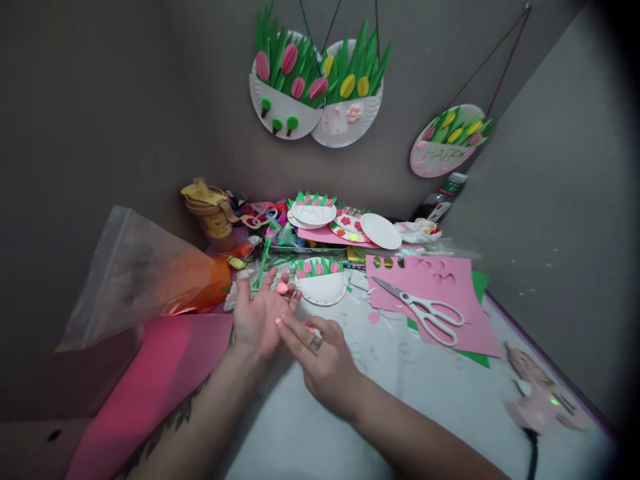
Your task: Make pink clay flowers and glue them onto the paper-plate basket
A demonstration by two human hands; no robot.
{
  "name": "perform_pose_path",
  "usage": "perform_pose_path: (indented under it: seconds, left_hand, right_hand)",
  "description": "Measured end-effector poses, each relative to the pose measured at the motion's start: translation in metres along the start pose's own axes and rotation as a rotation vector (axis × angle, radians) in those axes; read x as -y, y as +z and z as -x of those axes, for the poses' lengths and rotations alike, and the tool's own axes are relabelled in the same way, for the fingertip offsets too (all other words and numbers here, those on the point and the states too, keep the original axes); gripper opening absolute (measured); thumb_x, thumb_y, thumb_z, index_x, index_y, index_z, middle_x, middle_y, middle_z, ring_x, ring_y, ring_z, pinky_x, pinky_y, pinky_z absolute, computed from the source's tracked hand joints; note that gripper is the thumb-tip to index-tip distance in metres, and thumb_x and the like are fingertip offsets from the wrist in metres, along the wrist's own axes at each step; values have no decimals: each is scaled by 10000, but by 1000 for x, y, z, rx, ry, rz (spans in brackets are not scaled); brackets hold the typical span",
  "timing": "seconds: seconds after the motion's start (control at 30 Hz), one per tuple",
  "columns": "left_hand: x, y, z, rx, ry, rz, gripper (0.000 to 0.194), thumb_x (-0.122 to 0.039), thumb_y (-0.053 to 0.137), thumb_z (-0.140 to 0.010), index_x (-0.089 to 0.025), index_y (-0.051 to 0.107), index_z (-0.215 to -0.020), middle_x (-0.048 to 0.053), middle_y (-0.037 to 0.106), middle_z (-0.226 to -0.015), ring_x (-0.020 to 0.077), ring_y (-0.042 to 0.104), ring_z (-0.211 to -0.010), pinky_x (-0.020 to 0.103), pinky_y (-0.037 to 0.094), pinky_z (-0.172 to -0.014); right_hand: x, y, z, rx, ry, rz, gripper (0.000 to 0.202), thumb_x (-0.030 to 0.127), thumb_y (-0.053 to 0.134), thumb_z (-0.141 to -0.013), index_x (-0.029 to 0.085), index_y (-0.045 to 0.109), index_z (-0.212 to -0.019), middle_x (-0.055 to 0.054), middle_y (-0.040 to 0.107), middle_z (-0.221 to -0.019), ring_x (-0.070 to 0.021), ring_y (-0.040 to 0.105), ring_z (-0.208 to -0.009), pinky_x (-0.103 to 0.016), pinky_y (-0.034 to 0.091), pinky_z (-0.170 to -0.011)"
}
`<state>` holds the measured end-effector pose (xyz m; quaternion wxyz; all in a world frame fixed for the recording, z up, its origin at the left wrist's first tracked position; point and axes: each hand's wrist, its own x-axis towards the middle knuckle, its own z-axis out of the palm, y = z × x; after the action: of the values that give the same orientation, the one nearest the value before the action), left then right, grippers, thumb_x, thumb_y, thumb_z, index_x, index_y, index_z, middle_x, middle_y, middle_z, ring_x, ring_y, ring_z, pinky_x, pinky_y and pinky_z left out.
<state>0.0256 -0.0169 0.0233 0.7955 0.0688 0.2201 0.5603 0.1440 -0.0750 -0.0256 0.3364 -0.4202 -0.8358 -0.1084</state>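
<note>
My left hand point(263, 320) is turned palm up with its fingers apart. A small pink lump point(283, 288) shows at its fingers; I cannot tell whether it is clay or a nail. Across the left palm lie the outstretched fingers of my right hand point(323, 363), touching it. Anything pressed between the two hands is hidden. Just beyond them, a paper plate craft point(323, 290) lies on the table, its half-plate pocket filled with green paper grass and pink paper tulips.
White-handled scissors point(430, 313) rest on pink paper point(480, 327) at the right. A pink glue gun point(543, 400) with a green light lies near the right edge. Left stand a plastic bag point(135, 267) and a lidded cup point(213, 220). Finished plate crafts point(345, 127) hang on the wall.
</note>
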Motion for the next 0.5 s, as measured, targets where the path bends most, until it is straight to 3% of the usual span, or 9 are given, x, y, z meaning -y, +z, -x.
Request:
perform_pose_path:
  seconds: [0.1,0.2,0.33,0.5]
  left_hand:
    - [0,1,0,-1,1,5,578,-634,224,-888,-175,564,-981,85,588,-888,179,592,-725,386,530,-734]
    - [1,2,1,-59,-86,-38,568,-612,226,-899,-174,561,-1037,98,593,-924,192,597,-738,392,529,-712]
    - [1,2,0,-7,37,12,580,-644,241,-880,-173,562,-982,86,587,-892,180,586,-727,391,527,-745]
    - [1,1,0,-52,-67,-23,583,-623,223,-895,-169,562,-1036,95,594,-917,189,594,-730,398,531,-716]
  right_hand:
    - [1,-1,1,1,-64,-48,580,79,454,-818,195,444,-1386,-38,566,-1330,-237,488,-1038,-391,426,-843]
    - [0,-1,0,-12,12,-52,608,69,424,-817,187,403,-1413,-36,520,-1378,-254,462,-1079,-412,421,-854]
    - [1,-2,0,2,-24,-78,611,33,409,-799,187,436,-1389,-5,529,-1370,-246,468,-1040,-408,415,-847]
    - [3,-2,-1,-11,14,-70,574,41,417,-799,168,478,-1355,-11,514,-1385,-258,438,-1121,-408,399,-883]
